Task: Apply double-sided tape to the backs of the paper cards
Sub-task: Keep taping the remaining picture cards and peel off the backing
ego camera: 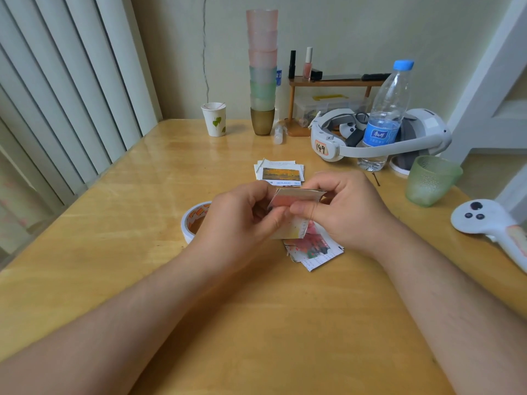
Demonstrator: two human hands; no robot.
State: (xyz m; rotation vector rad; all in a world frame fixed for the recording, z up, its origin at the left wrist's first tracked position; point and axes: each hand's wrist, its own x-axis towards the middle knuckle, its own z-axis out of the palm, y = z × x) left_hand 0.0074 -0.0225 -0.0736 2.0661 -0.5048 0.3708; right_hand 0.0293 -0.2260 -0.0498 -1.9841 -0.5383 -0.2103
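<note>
Both hands meeting at centre frame above a glossy yellow wooden desk [142, 195]. Left hand [239, 220] and right hand [342, 209] each pinching a small paper card [293, 198], grip closed on it, card bending between them and showing a pink-orange print. Lying just below, partly under the right hand, a loose pile of printed cards [316, 252]; lying beyond the hands, a second stack of cards [281, 173]. Sitting left of centre beside the left hand, a white tape roll [191, 220]. Standing at upper centre, a tall stack of frosted plastic cups [262, 72], a paper cup [214, 119] holding thin sticks. Standing at upper right, a clear water bottle [385, 115], blue-capped; at right, a textured green cup [427, 181].
</note>
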